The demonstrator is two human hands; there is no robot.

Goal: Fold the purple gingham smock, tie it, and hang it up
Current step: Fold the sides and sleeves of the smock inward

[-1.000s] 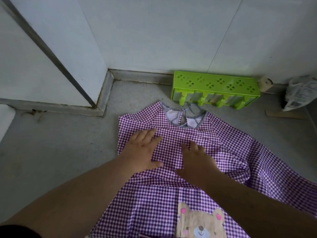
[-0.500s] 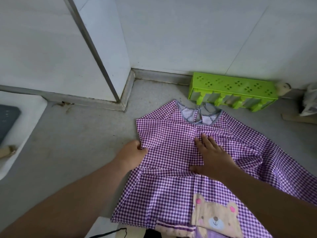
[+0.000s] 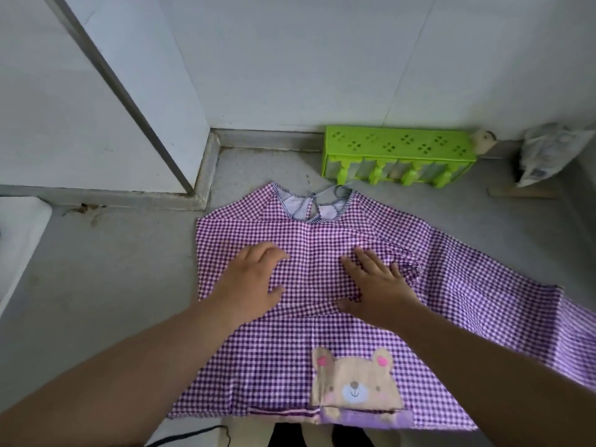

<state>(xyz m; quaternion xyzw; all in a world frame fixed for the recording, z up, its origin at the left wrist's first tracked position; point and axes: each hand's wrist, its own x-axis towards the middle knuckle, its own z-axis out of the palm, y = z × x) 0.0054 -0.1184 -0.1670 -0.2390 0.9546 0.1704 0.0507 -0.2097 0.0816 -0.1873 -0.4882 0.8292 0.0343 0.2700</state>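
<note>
So far only the first part of the folding appears to be done. The purple gingham smock [image 3: 322, 333] is spread flat on the grey floor [image 3: 96, 301], neckline away from the wearer of the camera and just short of a green plastic rack [image 3: 400, 153] that stands against the wall. On the left side the sleeve seems to have been turned in already, since a straight vertical edge is seen there and no sleeve is spread out beyond it; this is a judgement from the shape of the cloth. On the right side the sleeve [image 3: 500, 285] is laid out wide across the floor and is not yet folded in. The thin ties [image 3: 317, 198] at the neck opening are seen loose and not knotted. A bear pocket [image 3: 354, 385] is shown face up near the hem.

The left hand [image 3: 254, 282] is laid flat and open on the chest of the smock, fingers spread, nothing gripped. The right hand [image 3: 377, 285] is likewise pressed open and flat on the cloth, beside a bunch of creases where the right sleeve meets the body. The step in hand is judged to be a smoothing of the folded part.

Left to do, as far as can be told: the right sleeve is to be folded in, the body folded up, the bundle tied, and the whole hung up; no hook or hanger is seen in this view
</note>
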